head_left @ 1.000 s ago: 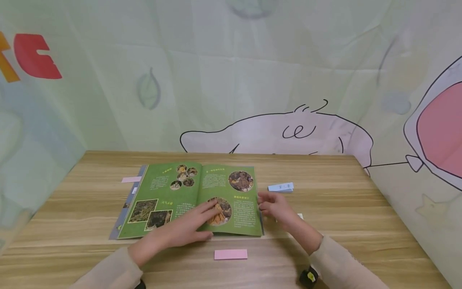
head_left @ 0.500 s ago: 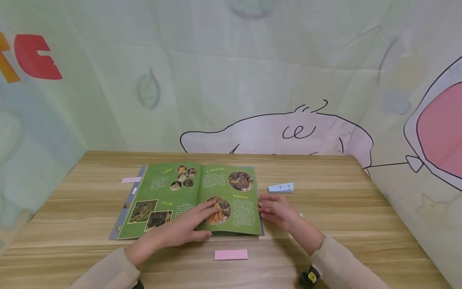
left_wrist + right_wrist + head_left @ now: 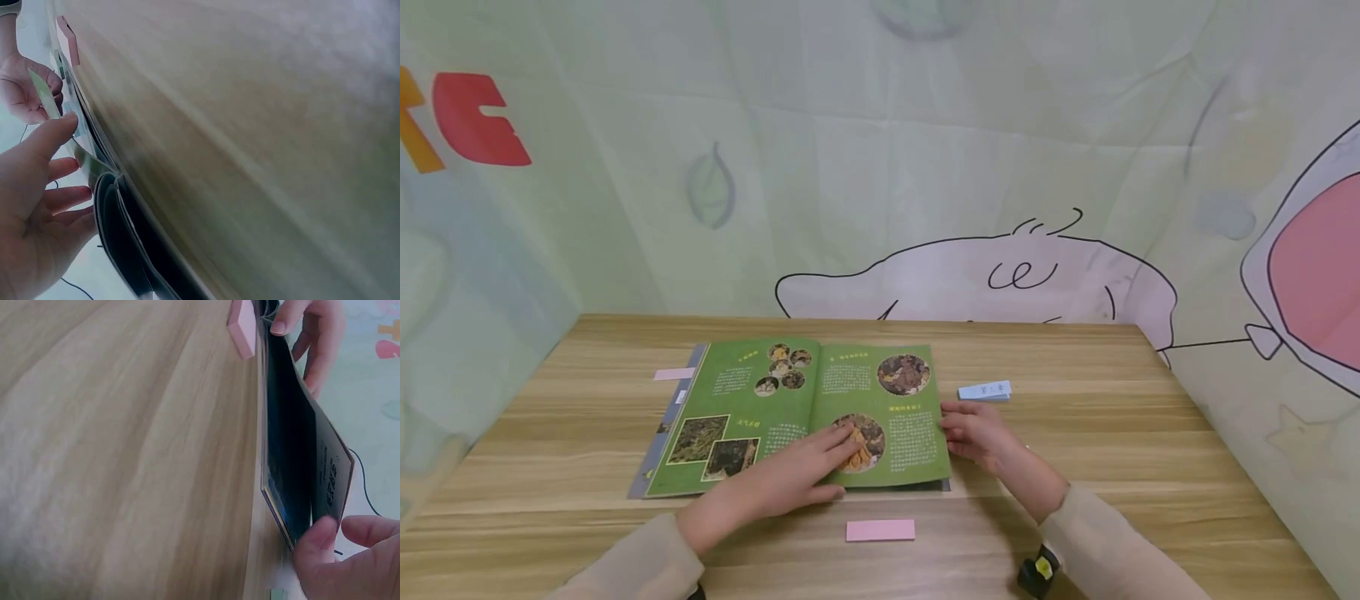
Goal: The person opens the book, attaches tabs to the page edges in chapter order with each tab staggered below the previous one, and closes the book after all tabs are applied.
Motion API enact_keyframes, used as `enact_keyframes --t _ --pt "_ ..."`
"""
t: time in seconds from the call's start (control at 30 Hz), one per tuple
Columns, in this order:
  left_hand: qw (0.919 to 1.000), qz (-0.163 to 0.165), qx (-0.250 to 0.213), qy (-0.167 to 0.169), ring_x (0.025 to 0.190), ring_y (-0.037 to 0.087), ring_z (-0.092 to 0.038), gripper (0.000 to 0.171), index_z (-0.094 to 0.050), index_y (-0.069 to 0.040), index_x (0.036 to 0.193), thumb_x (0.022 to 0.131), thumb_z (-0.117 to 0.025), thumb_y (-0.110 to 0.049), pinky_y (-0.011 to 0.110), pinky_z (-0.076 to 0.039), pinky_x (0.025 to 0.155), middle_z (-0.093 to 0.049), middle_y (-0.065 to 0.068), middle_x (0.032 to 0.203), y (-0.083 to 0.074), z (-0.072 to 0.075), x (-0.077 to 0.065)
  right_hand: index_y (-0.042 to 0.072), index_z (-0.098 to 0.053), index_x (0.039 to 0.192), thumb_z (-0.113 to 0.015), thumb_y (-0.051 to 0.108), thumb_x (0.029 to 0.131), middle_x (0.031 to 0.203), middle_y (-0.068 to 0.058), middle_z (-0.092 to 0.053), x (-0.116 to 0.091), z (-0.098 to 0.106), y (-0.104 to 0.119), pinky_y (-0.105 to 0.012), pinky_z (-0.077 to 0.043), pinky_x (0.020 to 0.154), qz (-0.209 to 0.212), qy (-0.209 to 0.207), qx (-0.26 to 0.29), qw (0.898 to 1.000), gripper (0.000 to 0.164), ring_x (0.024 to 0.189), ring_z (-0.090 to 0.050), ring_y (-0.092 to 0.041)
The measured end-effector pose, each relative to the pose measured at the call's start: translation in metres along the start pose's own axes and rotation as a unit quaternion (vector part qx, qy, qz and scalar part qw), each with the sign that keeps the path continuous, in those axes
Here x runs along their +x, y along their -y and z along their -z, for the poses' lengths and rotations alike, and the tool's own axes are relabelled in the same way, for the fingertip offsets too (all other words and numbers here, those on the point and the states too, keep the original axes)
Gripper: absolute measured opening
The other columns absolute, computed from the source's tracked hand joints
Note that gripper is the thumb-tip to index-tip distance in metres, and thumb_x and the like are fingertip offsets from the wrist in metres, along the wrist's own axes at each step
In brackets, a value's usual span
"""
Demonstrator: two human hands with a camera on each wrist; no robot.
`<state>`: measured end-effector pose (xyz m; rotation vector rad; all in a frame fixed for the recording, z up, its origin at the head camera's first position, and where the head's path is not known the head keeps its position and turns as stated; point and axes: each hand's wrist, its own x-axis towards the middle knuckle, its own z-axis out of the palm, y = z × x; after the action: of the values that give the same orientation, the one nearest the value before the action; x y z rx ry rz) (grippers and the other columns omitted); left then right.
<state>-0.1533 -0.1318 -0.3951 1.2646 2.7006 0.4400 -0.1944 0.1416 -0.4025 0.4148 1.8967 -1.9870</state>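
An open book (image 3: 752, 400) with green pages lies on the table, showing photos of fungi-like things and printed text. My left hand (image 3: 786, 479) rests its fingers on the lower inner part of the right page, over a round photo, fingers loosely spread. At the right edge my right hand (image 3: 981, 437) has the lifted page (image 3: 331, 469) between thumb and fingers. In the right wrist view that page stands away from the pages beneath, leaving a dark gap. The left wrist view shows the right hand (image 3: 28, 90) at the raised page edge beyond the left hand (image 3: 44, 206).
A pink paper strip (image 3: 880, 530) lies in front of the book. Another pink strip (image 3: 673, 374) sticks out at the book's left edge. Right of the book is a folded blue strip (image 3: 983, 390) with handwriting. A printed cloth (image 3: 880, 208) stands behind the wooden table (image 3: 1150, 467).
The right page's outer edge has risen slightly, its lower corner shifting right. My right hand has moved slightly with it; the left hand stays on the page, shifted a little right.
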Motion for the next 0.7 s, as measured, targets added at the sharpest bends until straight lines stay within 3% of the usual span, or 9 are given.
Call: enact_keyframes --t 0.27,0.7 --pt "0.9997 -0.005 0.021 0.011 0.126 0.042 -0.038 0.059 -0.044 0.003 0.135 0.088 -0.063 -0.027 0.051 -0.034 0.101 -0.038 0.028 0.139 0.0007 -0.0016 0.0033 -0.009 -0.046 0.129 -0.058 -0.008 0.080 0.089 -0.007 -0.058 0.0010 -0.0035 -0.0009 -0.019 -0.049 0.054 0.017 0.002 -0.030 0.999 0.050 0.060 -0.055 -0.008" --pt "0.9990 -0.004 0.035 0.027 0.125 0.040 -0.040 0.057 -0.046 0.001 0.134 0.088 -0.063 -0.028 0.048 -0.036 0.101 -0.040 0.026 0.138 0.0011 -0.0008 0.0058 -0.008 -0.048 0.128 -0.058 -0.011 0.078 0.084 -0.008 -0.058 -0.0006 -0.0048 0.0024 -0.018 -0.048 0.050 0.023 0.001 -0.034 0.999 0.051 0.058 -0.054 -0.010"
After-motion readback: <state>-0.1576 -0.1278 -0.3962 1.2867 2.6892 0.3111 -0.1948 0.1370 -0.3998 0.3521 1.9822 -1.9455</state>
